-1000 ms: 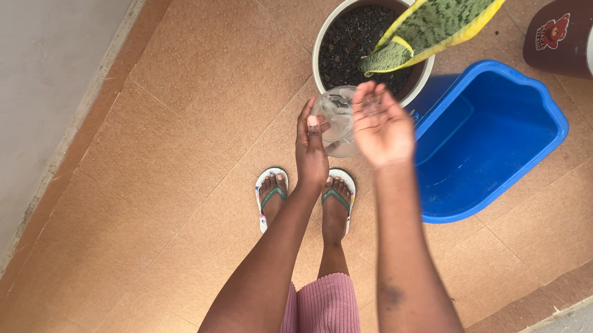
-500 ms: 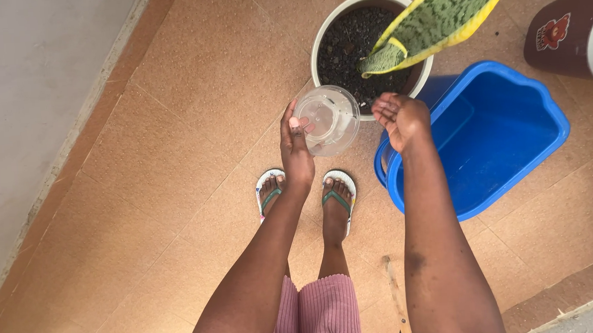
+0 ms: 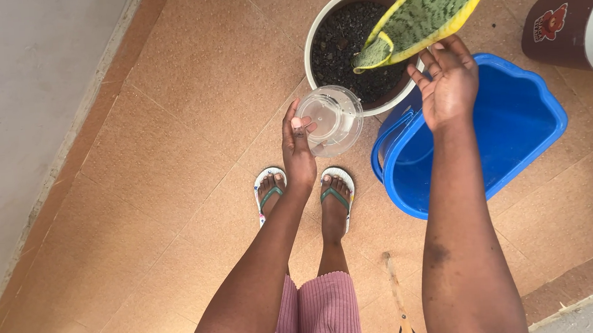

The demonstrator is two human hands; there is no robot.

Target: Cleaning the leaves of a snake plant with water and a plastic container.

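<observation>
My left hand (image 3: 298,151) grips a clear plastic cup (image 3: 333,119), held out in front of me just below the rim of a white pot (image 3: 320,15) filled with dark soil. From that pot grows a long green leaf with yellow edges (image 3: 430,11). My right hand (image 3: 448,82) is raised with fingers spread, its fingertips touching the underside of that leaf, above a blue plastic tub (image 3: 507,140).
A dark red pot (image 3: 565,23) with a white rim stands at the upper right. A pale wall (image 3: 18,101) runs along the left. My feet in flip-flops (image 3: 305,190) stand on brown tiled floor. A wooden stick (image 3: 397,297) lies near the bottom.
My right hand rose from beside the cup, moved right and up, and now touches the leaf. The cup in my left hand tipped so its mouth faces me, then stayed put.
</observation>
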